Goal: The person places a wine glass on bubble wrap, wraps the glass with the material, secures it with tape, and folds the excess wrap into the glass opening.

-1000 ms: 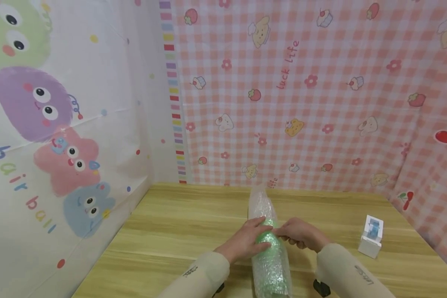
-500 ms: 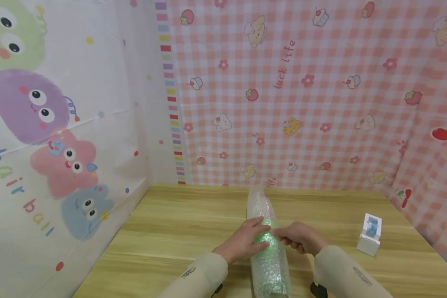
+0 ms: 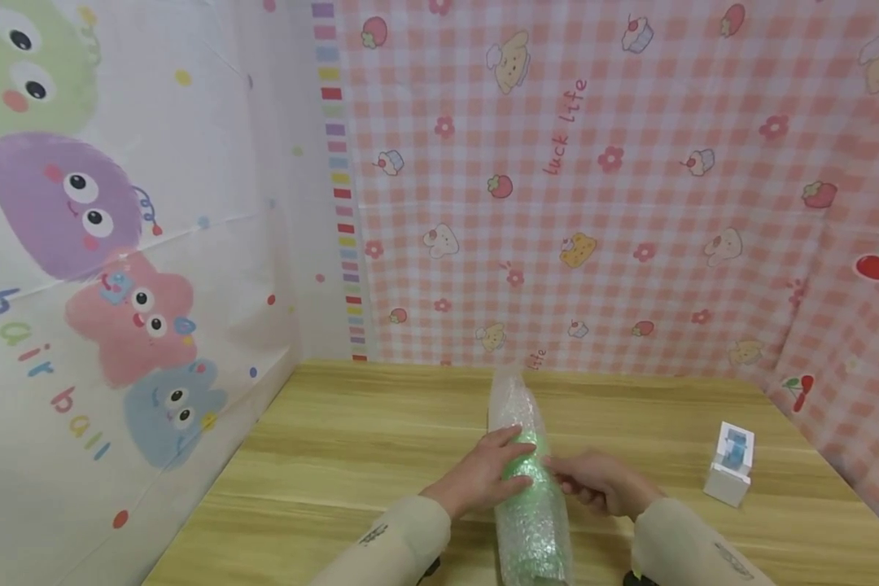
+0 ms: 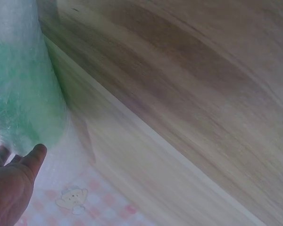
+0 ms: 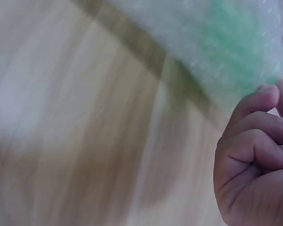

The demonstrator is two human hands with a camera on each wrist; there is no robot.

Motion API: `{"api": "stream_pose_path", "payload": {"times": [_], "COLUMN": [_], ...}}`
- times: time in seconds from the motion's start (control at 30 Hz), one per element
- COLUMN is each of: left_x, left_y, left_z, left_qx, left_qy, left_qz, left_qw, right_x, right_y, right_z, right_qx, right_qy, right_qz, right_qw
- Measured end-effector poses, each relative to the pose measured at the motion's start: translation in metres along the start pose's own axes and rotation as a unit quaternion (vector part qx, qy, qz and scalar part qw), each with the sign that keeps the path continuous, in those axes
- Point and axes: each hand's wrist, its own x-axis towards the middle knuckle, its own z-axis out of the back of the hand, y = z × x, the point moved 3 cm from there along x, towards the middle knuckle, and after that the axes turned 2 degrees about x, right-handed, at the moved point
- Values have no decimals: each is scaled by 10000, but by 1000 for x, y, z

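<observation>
A long bubble-wrap roll (image 3: 533, 529) lies lengthwise on the table, with something green showing through it. My left hand (image 3: 483, 476) rests on its upper left side, fingers spread and fairly straight. In the left wrist view, that hand (image 4: 12, 188) touches the green-tinted wrap (image 4: 26, 89). On the opposite side, my right hand (image 3: 604, 482) has its fingertips at the wrap's right edge and appears to pinch it. The right wrist view has the right hand (image 5: 257, 160) with curled fingers against the wrap (image 5: 236, 52); the exact pinch point is hidden.
A small white box (image 3: 728, 480) with a blue picture stands at the right of the wooden table (image 3: 366, 439). Pink checked cloth (image 3: 557, 203) hangs behind the table, and a white cartoon-printed sheet (image 3: 234, 244) hangs on the left.
My right hand has moved slightly right and toward me, its fingertips shifting from on top of the wrap to its right edge. The left hand stays in place on the roll.
</observation>
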Motion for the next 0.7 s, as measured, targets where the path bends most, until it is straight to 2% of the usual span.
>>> {"api": "stream_pose_path", "payload": {"times": [0.1, 0.27, 0.43, 0.5, 0.7], "left_x": [0, -1, 0, 0, 2], "left_y": [1, 1, 1, 1, 2], "left_z": [0, 1, 1, 1, -2], "left_qx": [28, 21, -23, -28, -76], "left_qy": [-12, 18, 65, 40, -83], "left_qz": [-22, 61, 133, 95, 20], "left_qw": [10000, 10000, 9999, 9999, 9999], "right_x": [-4, -10, -10, -8, -2], "right_y": [-9, -11, 2, 6, 9], "right_z": [4, 7, 3, 0, -8], "right_qx": [-259, -678, -258, -71, 28], "right_qy": [-130, -445, -484, -450, -386], "right_qz": [-76, 108, 497, 521, 437], "right_qw": [9996, 9967, 9973, 9976, 9983]}}
